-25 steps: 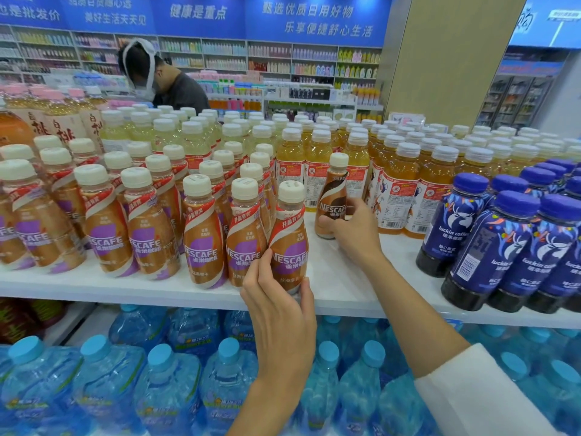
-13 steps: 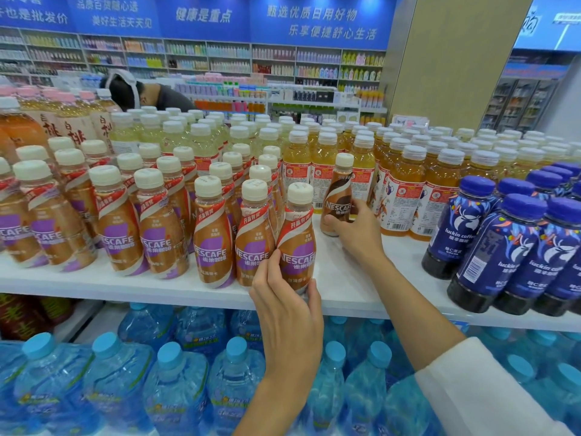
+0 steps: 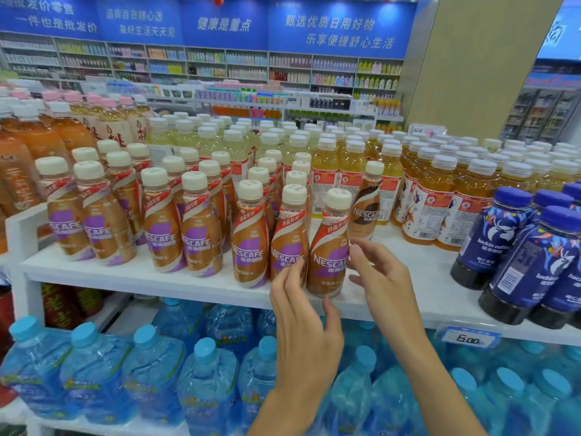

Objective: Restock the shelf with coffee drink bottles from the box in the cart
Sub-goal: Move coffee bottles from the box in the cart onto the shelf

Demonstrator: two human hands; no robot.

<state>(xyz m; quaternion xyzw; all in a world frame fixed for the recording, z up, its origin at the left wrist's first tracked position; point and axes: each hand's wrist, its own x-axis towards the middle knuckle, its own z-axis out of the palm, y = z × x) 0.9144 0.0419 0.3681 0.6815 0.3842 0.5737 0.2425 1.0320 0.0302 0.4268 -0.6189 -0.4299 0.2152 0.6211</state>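
- My right hand (image 3: 386,278) has left the dark-banded coffee bottle (image 3: 366,209) at the back and come forward.
- Brown plastic Nescafe bottle with cream cap and purple-red label (image 3: 328,247): upright at the white shelf (image 3: 141,275) front edge, right end of its row.
- It stands between both hands.
- left hand (image 3: 301,319): fingertips touch its left side, thumb by the base, loose.
- right hand: fingers spread, just beside it, holding nothing.

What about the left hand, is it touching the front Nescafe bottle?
Cannot tell. Head view: the left hand overlaps the front Nescafe bottle; neither contact nor gap shows.
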